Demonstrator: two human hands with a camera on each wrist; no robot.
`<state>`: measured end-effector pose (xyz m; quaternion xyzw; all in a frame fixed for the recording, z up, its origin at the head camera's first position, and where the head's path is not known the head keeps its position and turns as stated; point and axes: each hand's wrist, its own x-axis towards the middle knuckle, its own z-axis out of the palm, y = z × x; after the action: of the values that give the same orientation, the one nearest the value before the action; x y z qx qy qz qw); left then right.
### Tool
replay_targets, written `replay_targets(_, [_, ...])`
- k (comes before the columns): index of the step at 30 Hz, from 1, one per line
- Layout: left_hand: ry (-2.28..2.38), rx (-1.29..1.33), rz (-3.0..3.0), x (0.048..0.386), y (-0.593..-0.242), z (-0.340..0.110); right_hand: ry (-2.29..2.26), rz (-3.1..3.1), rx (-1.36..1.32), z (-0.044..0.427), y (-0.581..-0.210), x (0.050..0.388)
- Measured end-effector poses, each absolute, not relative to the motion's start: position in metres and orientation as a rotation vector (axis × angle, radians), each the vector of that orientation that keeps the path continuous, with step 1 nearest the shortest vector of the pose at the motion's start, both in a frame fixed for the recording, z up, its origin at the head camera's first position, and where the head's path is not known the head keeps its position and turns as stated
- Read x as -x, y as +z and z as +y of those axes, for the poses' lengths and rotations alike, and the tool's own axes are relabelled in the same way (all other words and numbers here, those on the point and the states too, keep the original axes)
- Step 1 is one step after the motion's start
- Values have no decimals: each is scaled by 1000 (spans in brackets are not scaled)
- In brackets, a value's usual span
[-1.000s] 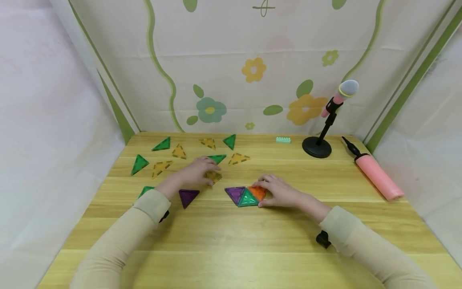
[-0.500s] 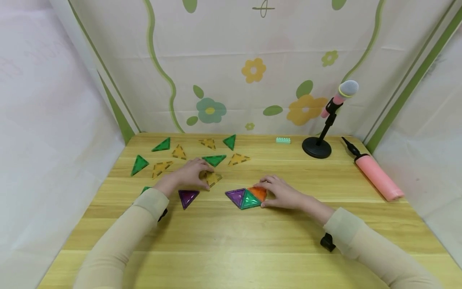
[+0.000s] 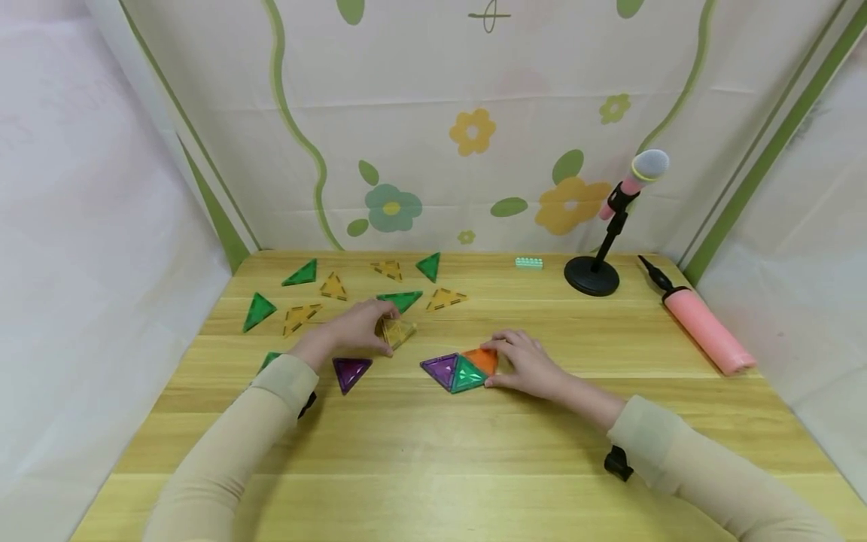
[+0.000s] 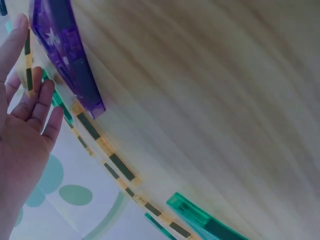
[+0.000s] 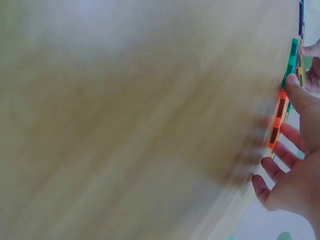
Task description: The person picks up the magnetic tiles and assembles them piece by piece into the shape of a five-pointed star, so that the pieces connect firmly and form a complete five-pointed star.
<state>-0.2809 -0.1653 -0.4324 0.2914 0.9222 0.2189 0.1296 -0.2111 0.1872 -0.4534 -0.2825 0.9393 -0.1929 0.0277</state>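
Note:
In the head view, my left hand (image 3: 355, 327) pinches a yellow triangular magnetic tile (image 3: 398, 333) by its left side, thumb and fingers at its edges. The left wrist view shows that yellow tile (image 4: 28, 62) between thumb and fingers. My right hand (image 3: 531, 367) holds an orange triangular magnetic tile (image 3: 482, 360) at its right side, the thumb low by the green tile's corner. A teal-green tile (image 3: 467, 375) and a purple tile (image 3: 441, 370) join the orange one edge to edge, flat on the table. Another purple tile (image 3: 351, 373) lies just below my left hand.
Several green (image 3: 259, 312) and yellow tiles (image 3: 301, 318) lie scattered at the back left of the wooden table (image 3: 433, 467). A mint toy brick (image 3: 529, 263), a microphone on a stand (image 3: 612, 226) and a pink hand pump (image 3: 704, 327) stand or lie at the back and right.
My left hand has drawn slightly left, and the yellow tile now looks tilted in its grasp. The joined tiles have turned slightly under my right hand.

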Motion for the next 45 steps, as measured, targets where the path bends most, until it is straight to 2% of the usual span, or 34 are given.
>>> replay_targets(15, [930,-813,2599,288,-426,-150,-613,2920,901,193,-449,207])
replay_targets(29, [1101,-762,2543,303,-424,-97,-600,2970,864,187,-454,211])
replay_targets(38, [1095,-722,2442,304,-426,-65,-571,2933,836,188,-451,215])
replay_targets(45, [901,-839,2502,306,-428,-51,-538,2935,843,189,-453,216])
